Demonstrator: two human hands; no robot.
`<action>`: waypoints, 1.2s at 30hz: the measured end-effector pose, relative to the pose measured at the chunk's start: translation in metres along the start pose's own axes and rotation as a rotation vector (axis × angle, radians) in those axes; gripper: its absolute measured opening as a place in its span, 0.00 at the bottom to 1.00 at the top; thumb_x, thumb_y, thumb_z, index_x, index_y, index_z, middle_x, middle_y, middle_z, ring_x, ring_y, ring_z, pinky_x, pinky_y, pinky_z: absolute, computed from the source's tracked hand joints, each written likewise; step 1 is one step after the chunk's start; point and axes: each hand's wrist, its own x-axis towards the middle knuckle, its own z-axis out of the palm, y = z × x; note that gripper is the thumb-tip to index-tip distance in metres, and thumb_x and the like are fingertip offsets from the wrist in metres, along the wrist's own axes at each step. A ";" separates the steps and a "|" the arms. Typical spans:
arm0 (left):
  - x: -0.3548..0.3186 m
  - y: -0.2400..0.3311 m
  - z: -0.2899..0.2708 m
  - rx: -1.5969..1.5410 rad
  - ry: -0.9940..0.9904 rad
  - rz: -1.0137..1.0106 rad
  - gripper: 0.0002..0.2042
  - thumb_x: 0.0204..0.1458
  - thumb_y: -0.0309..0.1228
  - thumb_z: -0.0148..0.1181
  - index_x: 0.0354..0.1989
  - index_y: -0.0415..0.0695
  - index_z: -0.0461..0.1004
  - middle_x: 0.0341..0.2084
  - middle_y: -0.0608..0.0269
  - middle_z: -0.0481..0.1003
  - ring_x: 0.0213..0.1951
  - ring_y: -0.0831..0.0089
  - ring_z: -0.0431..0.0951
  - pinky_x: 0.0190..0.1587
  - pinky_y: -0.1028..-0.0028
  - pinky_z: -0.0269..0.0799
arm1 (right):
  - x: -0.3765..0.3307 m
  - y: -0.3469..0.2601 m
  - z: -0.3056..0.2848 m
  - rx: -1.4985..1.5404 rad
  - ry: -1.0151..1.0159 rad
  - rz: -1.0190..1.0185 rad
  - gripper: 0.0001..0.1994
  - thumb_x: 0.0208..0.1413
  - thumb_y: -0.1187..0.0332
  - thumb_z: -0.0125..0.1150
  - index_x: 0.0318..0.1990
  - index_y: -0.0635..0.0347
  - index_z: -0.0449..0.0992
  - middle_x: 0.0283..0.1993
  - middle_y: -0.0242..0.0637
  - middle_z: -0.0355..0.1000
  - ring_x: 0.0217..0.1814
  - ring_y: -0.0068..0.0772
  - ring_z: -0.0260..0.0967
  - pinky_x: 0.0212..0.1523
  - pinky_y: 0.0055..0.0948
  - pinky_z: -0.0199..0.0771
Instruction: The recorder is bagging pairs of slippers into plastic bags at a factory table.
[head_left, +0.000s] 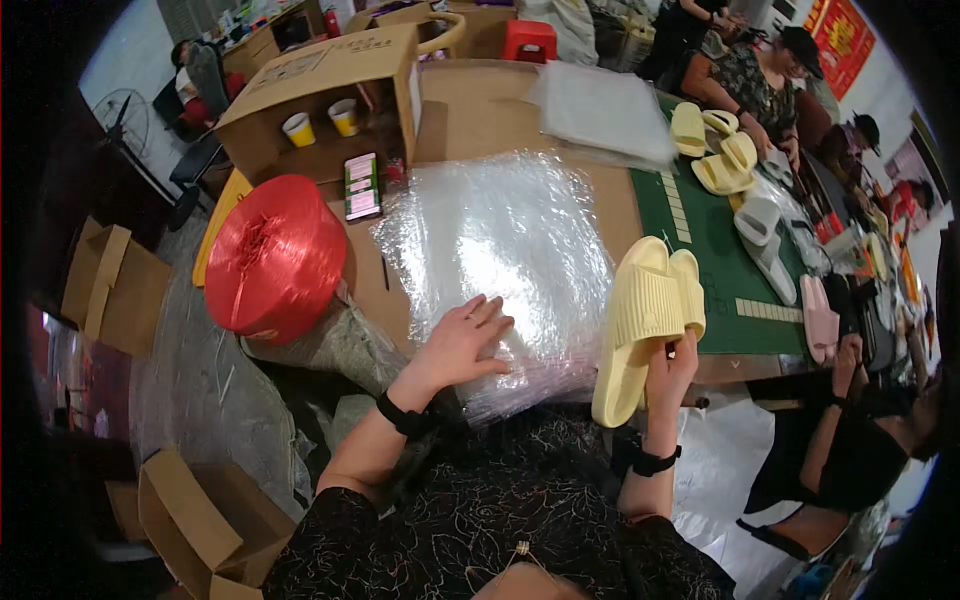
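Brown cardboard (pixel 470 110) covers the bench, meeting a green mat (pixel 720 240) toward three o'clock. Taking the clear plastic stack (pixel 480 230) as the clock's centre, the left hand (pixel 465 342) rests at seven, palm down and fingers spread, gripping nothing; its flat pressure probably stops the slick layers sliding. At four, the right hand (pixel 673 362) is closed on a pair of yellow slippers (pixel 636 310), likely pinched low so that one grasp holds both together. They are upright beside the stack, between three and four; whether they touch it I cannot tell. A red roll (pixel 275 265) sits at nine, apparently parked aside. Between ten and eleven, a carton (pixel 320 75) lies on its side, perhaps serving as a shelter for two paper cups (pixel 299 130). Other slippers (pixel 725 172) lie at two.
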 end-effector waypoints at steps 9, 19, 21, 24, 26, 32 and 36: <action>0.017 0.015 0.022 0.061 0.224 -0.070 0.31 0.47 0.49 0.65 0.58 0.48 0.70 0.62 0.49 0.64 0.63 0.46 0.63 0.62 0.55 0.62 | -0.007 -0.021 -0.023 0.047 -0.038 0.084 0.11 0.49 0.82 0.55 0.42 0.69 0.73 0.37 0.42 0.66 0.38 0.42 0.66 0.38 0.31 0.67; 0.026 0.015 0.021 -0.037 0.351 -0.155 0.21 0.57 0.43 0.56 0.55 0.45 0.73 0.53 0.49 0.73 0.58 0.50 0.69 0.58 0.57 0.64 | -0.016 -0.041 -0.030 0.106 -0.212 0.113 0.18 0.47 0.82 0.55 0.49 0.66 0.74 0.40 0.42 0.68 0.36 0.40 0.67 0.36 0.28 0.68; 0.032 0.020 0.014 -0.128 0.399 -0.234 0.17 0.60 0.39 0.51 0.52 0.43 0.75 0.48 0.49 0.76 0.52 0.51 0.74 0.54 0.59 0.69 | -0.018 -0.047 -0.029 0.144 -0.319 0.094 0.19 0.46 0.82 0.55 0.49 0.66 0.74 0.42 0.44 0.69 0.37 0.45 0.69 0.38 0.32 0.70; 0.036 0.023 0.008 -0.293 0.474 -0.338 0.16 0.62 0.38 0.47 0.51 0.43 0.76 0.46 0.51 0.77 0.47 0.52 0.76 0.50 0.61 0.72 | -0.016 -0.065 -0.026 0.171 -0.486 -0.076 0.20 0.45 0.82 0.54 0.49 0.65 0.74 0.44 0.47 0.69 0.39 0.51 0.70 0.40 0.37 0.71; 0.038 0.027 0.003 -0.340 0.467 -0.372 0.17 0.63 0.38 0.45 0.51 0.44 0.76 0.46 0.53 0.77 0.47 0.52 0.76 0.49 0.62 0.72 | -0.021 -0.066 -0.022 0.168 -0.528 -0.102 0.19 0.45 0.80 0.56 0.48 0.65 0.73 0.43 0.47 0.69 0.40 0.55 0.70 0.40 0.40 0.73; 0.032 0.036 -0.004 -0.401 0.489 -0.332 0.17 0.62 0.39 0.46 0.53 0.45 0.76 0.43 0.51 0.78 0.45 0.52 0.77 0.48 0.61 0.72 | -0.031 -0.051 -0.008 -0.246 -0.585 -0.081 0.13 0.49 0.72 0.60 0.43 0.67 0.72 0.40 0.49 0.68 0.38 0.55 0.70 0.36 0.41 0.72; 0.032 0.037 -0.003 -0.435 0.553 -0.302 0.16 0.60 0.39 0.52 0.51 0.44 0.77 0.42 0.51 0.79 0.45 0.54 0.78 0.49 0.63 0.72 | -0.027 -0.063 -0.007 -0.171 -0.603 -0.023 0.12 0.49 0.71 0.60 0.40 0.66 0.70 0.39 0.49 0.67 0.37 0.56 0.69 0.35 0.44 0.70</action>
